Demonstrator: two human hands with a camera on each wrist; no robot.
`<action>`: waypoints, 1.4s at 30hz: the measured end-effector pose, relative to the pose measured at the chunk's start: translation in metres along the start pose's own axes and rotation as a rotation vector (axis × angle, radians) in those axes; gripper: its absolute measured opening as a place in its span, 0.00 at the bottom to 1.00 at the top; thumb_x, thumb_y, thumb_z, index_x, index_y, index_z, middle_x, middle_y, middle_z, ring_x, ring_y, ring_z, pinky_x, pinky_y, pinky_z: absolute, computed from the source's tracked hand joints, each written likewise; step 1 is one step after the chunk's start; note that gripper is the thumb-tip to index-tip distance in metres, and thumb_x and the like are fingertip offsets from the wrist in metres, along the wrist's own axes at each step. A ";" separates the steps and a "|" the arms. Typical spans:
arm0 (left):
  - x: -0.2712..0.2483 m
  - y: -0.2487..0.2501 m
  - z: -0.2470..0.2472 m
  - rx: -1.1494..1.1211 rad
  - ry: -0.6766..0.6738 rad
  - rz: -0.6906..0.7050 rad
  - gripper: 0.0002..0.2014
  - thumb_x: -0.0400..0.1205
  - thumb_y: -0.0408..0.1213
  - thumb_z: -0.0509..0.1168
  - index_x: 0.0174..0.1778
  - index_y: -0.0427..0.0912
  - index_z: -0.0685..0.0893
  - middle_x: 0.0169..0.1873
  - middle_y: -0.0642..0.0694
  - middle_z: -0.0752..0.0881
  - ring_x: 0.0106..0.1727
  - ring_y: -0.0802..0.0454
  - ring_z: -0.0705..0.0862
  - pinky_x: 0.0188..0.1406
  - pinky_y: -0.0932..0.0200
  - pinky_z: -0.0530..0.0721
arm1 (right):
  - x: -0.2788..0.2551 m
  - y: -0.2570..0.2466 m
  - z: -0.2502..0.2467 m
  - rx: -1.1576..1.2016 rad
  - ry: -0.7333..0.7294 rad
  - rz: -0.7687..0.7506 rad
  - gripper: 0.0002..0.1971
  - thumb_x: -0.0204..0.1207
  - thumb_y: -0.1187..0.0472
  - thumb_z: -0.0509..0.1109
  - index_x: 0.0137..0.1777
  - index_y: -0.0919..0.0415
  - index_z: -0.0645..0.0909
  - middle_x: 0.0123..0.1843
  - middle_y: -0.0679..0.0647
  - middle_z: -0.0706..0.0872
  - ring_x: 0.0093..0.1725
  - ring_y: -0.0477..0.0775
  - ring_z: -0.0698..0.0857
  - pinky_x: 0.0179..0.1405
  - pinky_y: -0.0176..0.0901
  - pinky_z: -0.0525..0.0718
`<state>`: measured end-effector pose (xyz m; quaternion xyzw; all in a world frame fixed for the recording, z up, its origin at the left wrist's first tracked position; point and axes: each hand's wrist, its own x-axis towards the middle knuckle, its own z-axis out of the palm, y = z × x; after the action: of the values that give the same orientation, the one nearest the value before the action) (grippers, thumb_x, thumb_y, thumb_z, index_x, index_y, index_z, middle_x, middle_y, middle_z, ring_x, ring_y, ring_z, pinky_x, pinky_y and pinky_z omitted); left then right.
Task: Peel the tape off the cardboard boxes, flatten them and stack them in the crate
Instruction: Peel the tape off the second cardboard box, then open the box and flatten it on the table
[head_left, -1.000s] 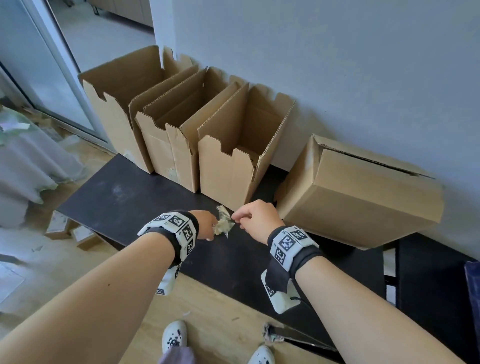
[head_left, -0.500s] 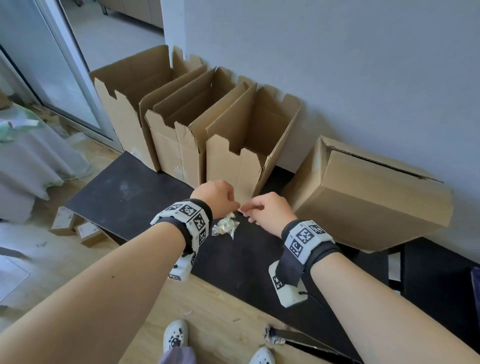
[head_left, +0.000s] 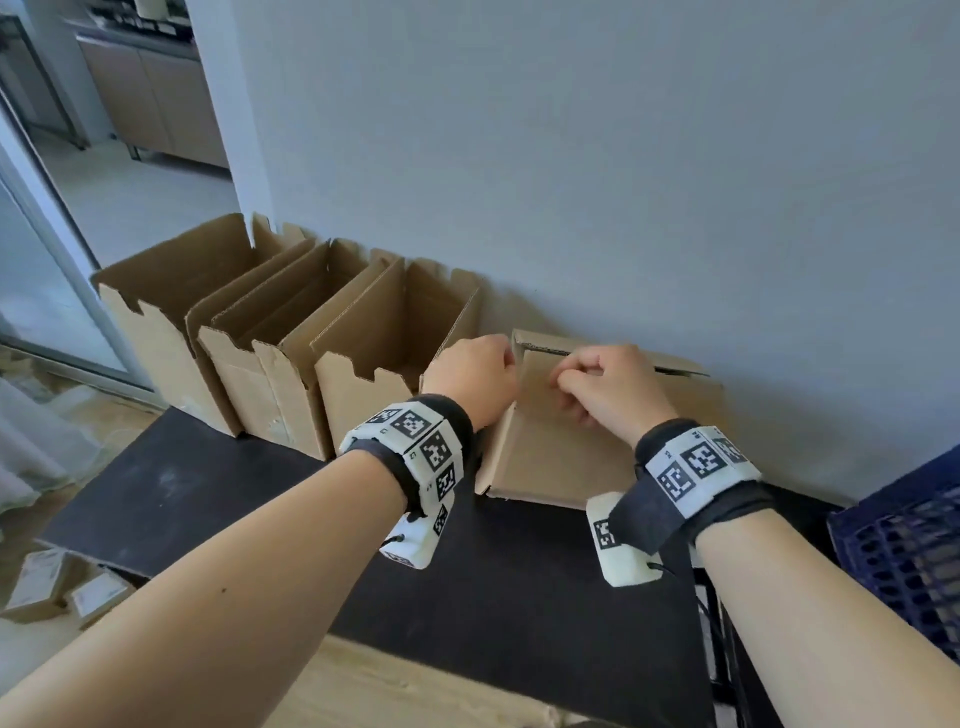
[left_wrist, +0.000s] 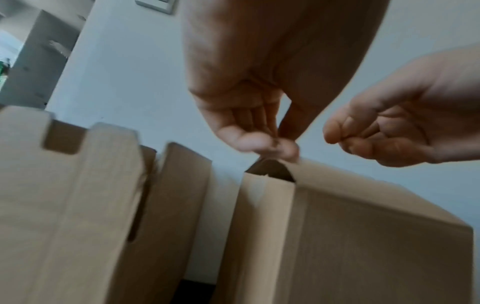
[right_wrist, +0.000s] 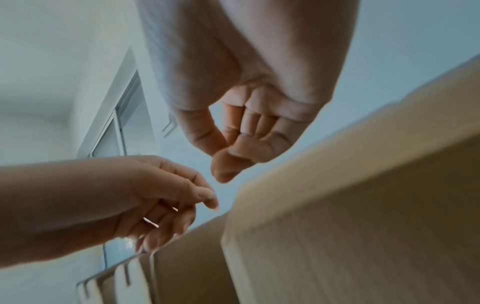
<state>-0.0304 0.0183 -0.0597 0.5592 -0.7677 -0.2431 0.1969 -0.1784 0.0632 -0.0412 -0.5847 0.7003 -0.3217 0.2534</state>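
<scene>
A closed cardboard box leans against the wall on the black table. My left hand is at its top left corner. In the left wrist view its thumb and fingertips pinch together right on the corner of the box; whether they hold tape or cardboard is blurred. My right hand hovers over the upper face with its fingers curled. In the right wrist view its thumb meets the fingers with nothing between them, just above the box's edge. The crumpled tape wad is out of sight.
Three open cardboard boxes stand in a row against the wall, left of the closed one. A dark blue slatted crate sits at the right edge. Small packages lie on the floor at the lower left.
Both hands let go of the crumpled tape wad and moved up and right to the closed box. The head view has tilted up towards the wall.
</scene>
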 end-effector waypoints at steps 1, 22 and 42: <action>0.003 0.007 -0.001 0.006 0.073 0.013 0.09 0.80 0.38 0.56 0.51 0.47 0.81 0.46 0.48 0.86 0.47 0.45 0.84 0.50 0.50 0.84 | 0.002 0.004 -0.010 0.021 0.088 0.007 0.09 0.72 0.66 0.66 0.37 0.59 0.88 0.27 0.51 0.87 0.25 0.47 0.84 0.30 0.37 0.84; 0.045 0.045 0.022 -0.163 -0.293 -0.237 0.45 0.67 0.51 0.68 0.81 0.52 0.57 0.73 0.40 0.72 0.66 0.39 0.78 0.61 0.44 0.83 | -0.006 0.085 -0.103 -0.096 -0.018 0.477 0.36 0.72 0.50 0.75 0.78 0.57 0.66 0.75 0.53 0.74 0.69 0.57 0.78 0.63 0.55 0.82; 0.040 0.047 0.023 -0.087 -0.461 -0.201 0.25 0.78 0.55 0.67 0.60 0.38 0.74 0.46 0.39 0.86 0.36 0.44 0.86 0.38 0.50 0.90 | -0.006 0.088 -0.106 0.395 0.209 0.456 0.12 0.64 0.75 0.67 0.36 0.57 0.72 0.37 0.56 0.75 0.42 0.59 0.77 0.55 0.60 0.84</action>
<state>-0.0911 -0.0045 -0.0489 0.5536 -0.7218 -0.4151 0.0155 -0.3130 0.0949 -0.0367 -0.3160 0.7595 -0.4448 0.3542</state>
